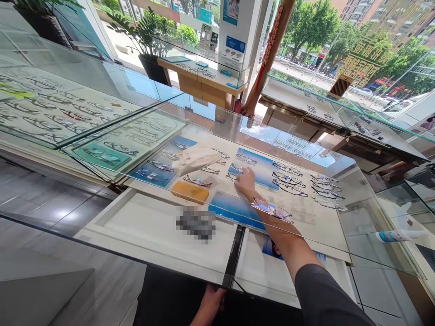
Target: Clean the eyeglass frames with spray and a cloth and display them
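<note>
Thin-rimmed spectacles (232,176) lie at the fingertips of the right hand (245,181), beside a smooth blue card (263,174) inside a glass-topped bench (329,231); that grip is half-curled (any hold is unclear). The left hand (211,301) curls at the front edge, its grip partly hidden.

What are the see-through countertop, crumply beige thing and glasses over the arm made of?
The countertop looks like glossy glass: clear, with window reflections. The beige thing is perhaps matte cloth: crumpled and dull. The eyeglasses seem metal-framed: thin, shiny rims. Lens material: unclear.
</note>
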Available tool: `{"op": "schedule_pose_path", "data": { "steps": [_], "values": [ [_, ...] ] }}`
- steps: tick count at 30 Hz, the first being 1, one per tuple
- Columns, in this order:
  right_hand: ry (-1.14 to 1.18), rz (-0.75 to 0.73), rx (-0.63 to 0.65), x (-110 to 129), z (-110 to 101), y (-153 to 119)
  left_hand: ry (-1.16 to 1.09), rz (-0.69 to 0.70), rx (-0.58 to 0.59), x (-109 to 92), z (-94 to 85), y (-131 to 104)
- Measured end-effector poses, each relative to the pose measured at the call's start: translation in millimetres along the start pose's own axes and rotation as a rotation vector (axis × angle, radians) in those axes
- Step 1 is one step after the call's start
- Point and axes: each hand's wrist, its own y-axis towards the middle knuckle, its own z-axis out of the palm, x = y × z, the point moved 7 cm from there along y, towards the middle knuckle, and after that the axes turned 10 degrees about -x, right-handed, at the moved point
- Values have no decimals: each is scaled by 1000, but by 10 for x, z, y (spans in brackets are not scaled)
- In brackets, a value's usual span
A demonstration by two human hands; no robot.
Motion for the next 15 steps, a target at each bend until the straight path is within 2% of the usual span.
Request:
{"op": "schedule_pose_path", "data": {
  "steps": [8, 13, 15],
  "values": [
    [-30, -71, 37, 79, 22, 148, 35, -11, -19, -7, -22, -10],
    [-48, -102, 29, 130, -35, 144, -6, 40, -106, 28, -38, 56],
    [-46, -91, 24, 156, -86, 120, 4, 15, -114, 52, -27, 92]
  ]
}}
